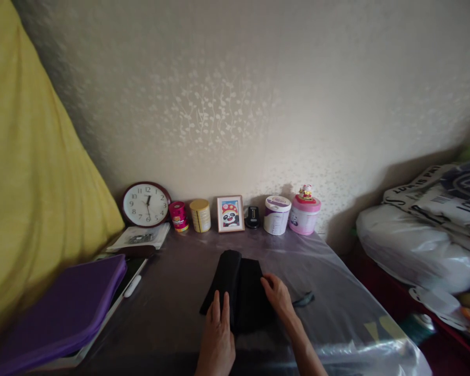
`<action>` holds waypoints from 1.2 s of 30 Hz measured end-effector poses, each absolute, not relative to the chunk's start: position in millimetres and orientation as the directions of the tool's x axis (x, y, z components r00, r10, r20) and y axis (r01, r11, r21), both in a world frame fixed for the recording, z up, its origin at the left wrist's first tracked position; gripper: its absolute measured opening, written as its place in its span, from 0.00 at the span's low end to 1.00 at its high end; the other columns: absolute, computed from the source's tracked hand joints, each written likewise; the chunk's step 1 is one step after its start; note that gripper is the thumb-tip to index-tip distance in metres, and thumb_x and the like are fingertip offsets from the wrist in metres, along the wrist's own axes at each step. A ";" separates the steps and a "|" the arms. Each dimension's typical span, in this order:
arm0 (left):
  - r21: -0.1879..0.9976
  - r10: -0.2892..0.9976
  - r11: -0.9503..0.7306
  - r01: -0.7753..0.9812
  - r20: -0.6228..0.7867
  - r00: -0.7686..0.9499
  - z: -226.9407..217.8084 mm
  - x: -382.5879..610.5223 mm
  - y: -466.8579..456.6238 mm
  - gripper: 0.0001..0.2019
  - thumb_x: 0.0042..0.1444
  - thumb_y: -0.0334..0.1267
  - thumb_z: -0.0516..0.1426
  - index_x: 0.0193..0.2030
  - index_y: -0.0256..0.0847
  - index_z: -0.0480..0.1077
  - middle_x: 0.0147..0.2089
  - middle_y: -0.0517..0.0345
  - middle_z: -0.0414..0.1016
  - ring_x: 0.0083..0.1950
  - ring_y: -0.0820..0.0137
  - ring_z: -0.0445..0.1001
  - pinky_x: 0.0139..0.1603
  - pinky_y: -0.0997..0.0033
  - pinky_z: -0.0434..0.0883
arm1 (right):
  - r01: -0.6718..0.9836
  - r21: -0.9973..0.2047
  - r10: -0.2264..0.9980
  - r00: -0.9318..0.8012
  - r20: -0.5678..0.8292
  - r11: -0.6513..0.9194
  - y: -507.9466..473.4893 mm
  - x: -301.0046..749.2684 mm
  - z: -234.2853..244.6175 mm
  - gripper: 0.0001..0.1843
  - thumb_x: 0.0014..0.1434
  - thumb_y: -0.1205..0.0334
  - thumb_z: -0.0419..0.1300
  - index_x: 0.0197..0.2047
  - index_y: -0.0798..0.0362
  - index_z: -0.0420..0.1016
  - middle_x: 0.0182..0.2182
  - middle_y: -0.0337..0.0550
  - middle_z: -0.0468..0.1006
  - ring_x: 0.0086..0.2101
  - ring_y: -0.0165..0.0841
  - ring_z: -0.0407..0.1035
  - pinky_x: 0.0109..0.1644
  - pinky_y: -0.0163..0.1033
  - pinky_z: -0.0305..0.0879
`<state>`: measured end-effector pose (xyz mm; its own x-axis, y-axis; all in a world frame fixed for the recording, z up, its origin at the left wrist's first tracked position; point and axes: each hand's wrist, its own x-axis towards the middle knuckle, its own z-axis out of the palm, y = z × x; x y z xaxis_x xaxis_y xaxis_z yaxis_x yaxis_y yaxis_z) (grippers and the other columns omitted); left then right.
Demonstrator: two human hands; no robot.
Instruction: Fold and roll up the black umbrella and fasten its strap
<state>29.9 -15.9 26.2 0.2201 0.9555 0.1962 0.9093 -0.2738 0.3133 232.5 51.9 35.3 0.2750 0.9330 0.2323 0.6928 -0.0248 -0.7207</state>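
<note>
A black folded cloth item (250, 297) lies on the table in front of me, with a thicker folded part on its left and a flatter panel on its right. Its exact kind cannot be made out. My left hand (218, 334) rests on the lower left part, two fingers stretched out flat over the fabric. At the right edge, my right hand (278, 295) has its fingers closed on the cloth, thumb partly hidden. A short dark strap-like strip (303, 300) lies just right of my right wrist.
Along the wall stand a clock (147, 204), a pink-red tin (179, 216), a yellow tin (200, 215), a framed panda picture (231, 214), a black device (253, 217) and two tubs (277, 215). A purple case (62, 308) lies left; bags (415, 245) are piled right.
</note>
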 end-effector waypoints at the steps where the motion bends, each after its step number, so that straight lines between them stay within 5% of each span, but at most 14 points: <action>1: 0.311 0.955 -0.275 0.910 0.198 0.221 26.4 30.0 -16.1 0.36 0.47 0.18 0.41 0.66 0.33 0.40 0.69 0.38 0.37 0.66 0.59 0.50 0.61 0.58 0.59 | 0.702 -0.712 0.933 0.267 0.239 -0.018 50.4 231.2 37.5 0.15 0.55 0.57 0.50 0.39 0.55 0.75 0.36 0.49 0.78 0.38 0.39 0.72 0.44 0.39 0.63; 10: 0.329 0.960 -0.267 0.906 0.167 0.223 30.8 31.4 -16.7 0.37 0.46 0.18 0.42 0.66 0.34 0.39 0.69 0.39 0.35 0.67 0.58 0.49 0.61 0.59 0.58 | 0.681 -0.731 0.943 0.271 0.193 -0.046 46.6 221.8 33.3 0.16 0.52 0.57 0.54 0.41 0.55 0.73 0.35 0.50 0.79 0.38 0.43 0.72 0.42 0.41 0.64; 21: 0.264 0.973 -0.230 0.937 0.086 0.215 40.8 33.7 -18.5 0.40 0.43 0.16 0.43 0.66 0.31 0.39 0.69 0.36 0.34 0.67 0.58 0.46 0.62 0.60 0.57 | 0.409 -0.905 0.968 0.156 0.194 0.116 70.4 172.9 75.3 0.17 0.50 0.56 0.57 0.42 0.54 0.74 0.34 0.44 0.78 0.36 0.38 0.71 0.39 0.38 0.65; 29: 0.212 0.974 -0.222 0.952 -0.002 0.227 51.0 34.7 -17.6 0.30 0.42 0.18 0.45 0.57 0.27 0.60 0.68 0.35 0.41 0.67 0.54 0.44 0.62 0.56 0.56 | 0.566 -0.825 0.993 0.101 0.063 -0.006 83.8 131.1 85.2 0.22 0.52 0.61 0.57 0.50 0.58 0.69 0.40 0.51 0.77 0.43 0.39 0.70 0.45 0.38 0.64; 36: 0.268 0.970 -0.243 0.932 0.092 0.226 30.1 28.2 -14.1 0.30 0.45 0.19 0.45 0.59 0.24 0.55 0.67 0.34 0.44 0.67 0.58 0.46 0.63 0.59 0.56 | 0.586 -0.809 0.998 0.054 -0.018 -0.046 92.8 123.0 79.4 0.20 0.51 0.61 0.58 0.48 0.55 0.70 0.42 0.49 0.77 0.45 0.37 0.70 0.44 0.37 0.64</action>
<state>28.2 -14.1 30.1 0.2262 0.9697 0.0917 0.9322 -0.2429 0.2685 123.0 92.8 79.4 0.0537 0.9984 -0.0179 0.5864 -0.0460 -0.8087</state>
